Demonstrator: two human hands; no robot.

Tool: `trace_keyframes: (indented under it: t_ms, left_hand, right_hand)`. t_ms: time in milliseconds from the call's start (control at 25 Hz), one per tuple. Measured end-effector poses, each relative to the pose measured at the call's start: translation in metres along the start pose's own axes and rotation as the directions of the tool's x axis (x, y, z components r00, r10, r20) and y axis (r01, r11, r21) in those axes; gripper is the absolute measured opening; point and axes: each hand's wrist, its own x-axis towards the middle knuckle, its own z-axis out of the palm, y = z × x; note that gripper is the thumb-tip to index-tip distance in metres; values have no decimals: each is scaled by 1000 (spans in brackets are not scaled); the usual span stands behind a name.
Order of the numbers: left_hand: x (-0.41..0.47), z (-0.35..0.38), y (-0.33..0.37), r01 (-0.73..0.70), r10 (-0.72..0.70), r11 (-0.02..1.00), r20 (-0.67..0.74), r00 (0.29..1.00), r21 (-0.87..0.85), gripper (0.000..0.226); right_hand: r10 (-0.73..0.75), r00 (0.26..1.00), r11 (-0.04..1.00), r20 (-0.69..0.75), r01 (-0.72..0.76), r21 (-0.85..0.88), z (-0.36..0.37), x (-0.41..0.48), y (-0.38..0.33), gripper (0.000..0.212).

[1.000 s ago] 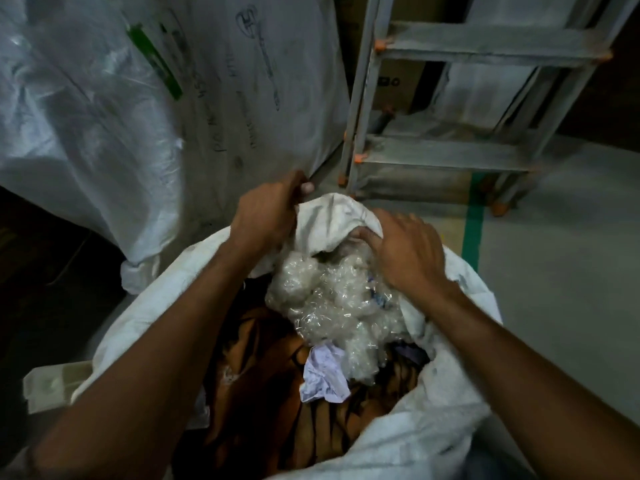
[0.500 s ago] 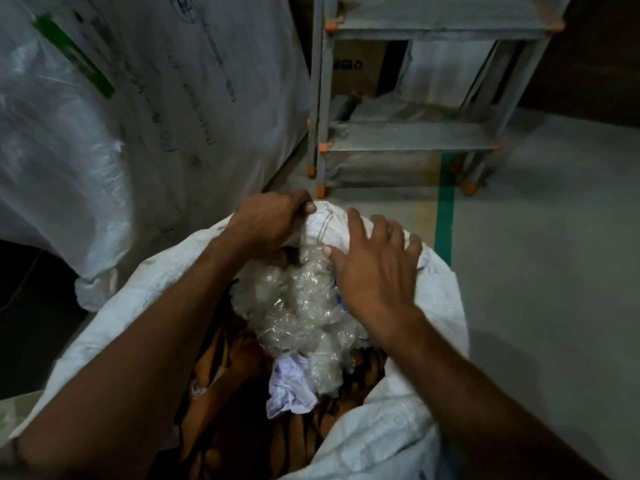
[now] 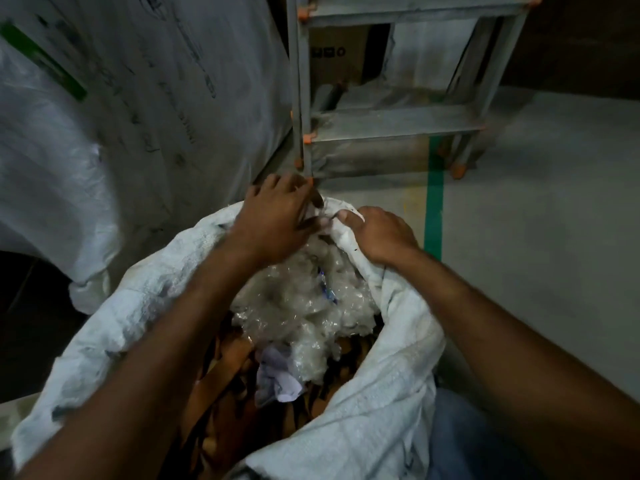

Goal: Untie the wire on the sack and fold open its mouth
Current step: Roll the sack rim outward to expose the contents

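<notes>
1. My left hand (image 3: 277,216) was curled over the far rim of the sack (image 3: 138,306), fingers hooked into the cloth. My right hand (image 3: 377,233) sat just beside it and pinched a fold of the same rim between thumb and fingers.
2. The sack stood on the floor right in front of me, between my forearms. Its mouth gaped wide on the near side and was bunched only at the far edge, where my hands met. I could not make out the wire in the dim light.
3. I judged that if wire was caught in that bunched part, a hard tug could tear the woven cloth or jab a loose end into my thumb.
4. Rolling the rim down too fast could have tipped the light stuffing out over the far edge, since it was heaped close to the rim there.
5. With both hands pulling one side, the sack could also have leaned toward the metal ladder (image 3: 398,123) beyond it.
6. Inside, crumpled clear plastic film (image 3: 301,299) lay on top at the far side. Brown strips (image 3: 221,379) filled the near side, with a wad of pale paper (image 3: 277,379) between them.
7. A big white bulk bag (image 3: 104,98) stood to my left with its contents hidden. A cardboard box (image 3: 339,57) sat behind the ladder, and I could not tell what it held.
</notes>
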Motion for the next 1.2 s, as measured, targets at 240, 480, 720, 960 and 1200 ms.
trace_keyframes:
  t_ms: [240,480,720,960,1200]
  left_hand:
    - [-70,17,78,125,-91,961,146,985,-247,39]
    - [-128,26,132,244,-109,935,448,887,-256,57]
    - [-155,47,182,295,-223,927,294,929,-230,44]
    - [-196,66,214,153,-148,987,-96,984,55,48]
    - [-229,27,230,33,-8,993,-208,978,118,45]
  right_hand:
    - [-5,992,972,-125,-24,-235,-27,-65,0,77]
    - [158,958,982,-241,-128,137,-30,-98,47,21]
    - [43,977,998,-207,-31,63,-42,-150,39,46]
    - [231,973,926,9,-223,305,-24,-181,34,59]
    - [183,910,480,372,-413,774,-36,-183,46,51]
